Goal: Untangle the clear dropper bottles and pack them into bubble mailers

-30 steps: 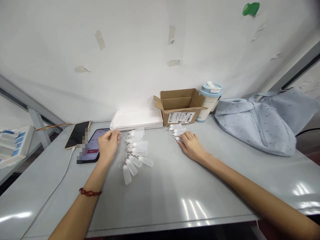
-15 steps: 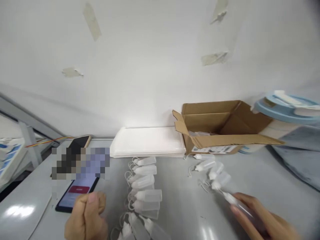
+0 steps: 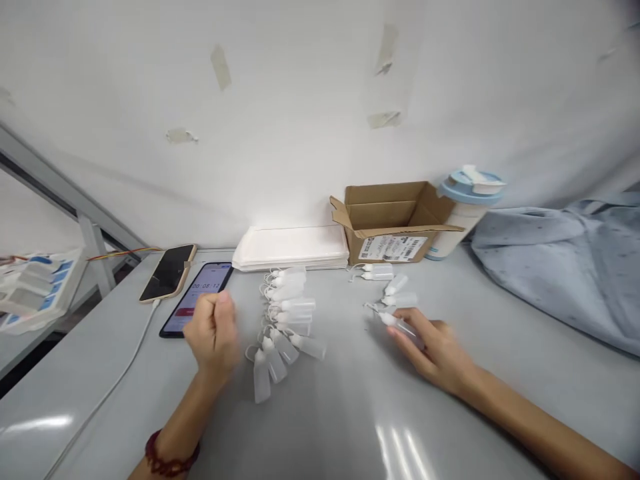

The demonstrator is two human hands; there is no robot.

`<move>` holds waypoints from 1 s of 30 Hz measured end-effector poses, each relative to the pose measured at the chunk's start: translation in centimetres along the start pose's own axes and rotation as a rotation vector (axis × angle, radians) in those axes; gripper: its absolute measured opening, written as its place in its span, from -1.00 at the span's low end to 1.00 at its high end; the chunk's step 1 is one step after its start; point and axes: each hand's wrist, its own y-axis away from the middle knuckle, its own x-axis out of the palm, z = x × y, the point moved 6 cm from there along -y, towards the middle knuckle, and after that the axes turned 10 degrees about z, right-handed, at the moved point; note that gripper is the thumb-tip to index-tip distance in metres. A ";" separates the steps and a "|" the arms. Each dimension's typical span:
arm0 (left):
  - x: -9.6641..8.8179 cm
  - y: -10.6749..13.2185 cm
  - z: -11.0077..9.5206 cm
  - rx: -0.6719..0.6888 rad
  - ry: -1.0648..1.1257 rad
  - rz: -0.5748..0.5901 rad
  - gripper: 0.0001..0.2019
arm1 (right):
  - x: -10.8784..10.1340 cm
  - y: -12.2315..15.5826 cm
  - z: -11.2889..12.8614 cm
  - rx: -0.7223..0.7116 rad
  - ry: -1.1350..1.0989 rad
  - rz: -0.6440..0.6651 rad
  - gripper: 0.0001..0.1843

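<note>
My right hand (image 3: 430, 343) pinches a small translucent dropper bottle (image 3: 404, 328), its white tip pointing up and left, low over the table. Just beyond it lie a few more dropper bottles (image 3: 396, 285) with thin looped cap straps. To the left, my left hand (image 3: 214, 330) is closed in a fist in front of the lit phone (image 3: 204, 288); whether anything is inside cannot be seen. Between the hands, several similar bottles (image 3: 295, 305) form a column on the table, and those nearest me fan out (image 3: 261, 377).
An open cardboard box (image 3: 393, 248) stands by the wall beside a stack of white sheets or envelopes (image 3: 295, 248). Behind the box is a blue-lidded cup (image 3: 470, 193). Blue fabric (image 3: 545, 267) lies at right. A second phone (image 3: 170, 272) with a white cable (image 3: 123, 373) lies at left.
The view has pulled back and shifted, so more of the table and both forearms show. My right hand still grips the bottle near the right-hand group. My left hand remains a fist near the phone.
</note>
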 end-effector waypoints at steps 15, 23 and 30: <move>3.6 2.7 -5.9 0.515 -0.002 0.265 -0.71 | 1.9 -1.8 -0.1 0.059 0.160 0.191 -0.68; 4.0 2.9 -5.8 0.532 0.003 0.310 -0.71 | 2.1 -1.7 -0.2 0.072 0.133 0.209 -0.67; 4.3 2.9 -5.9 0.514 0.004 0.342 -0.71 | 2.1 -1.7 -0.3 0.078 0.108 0.209 -0.65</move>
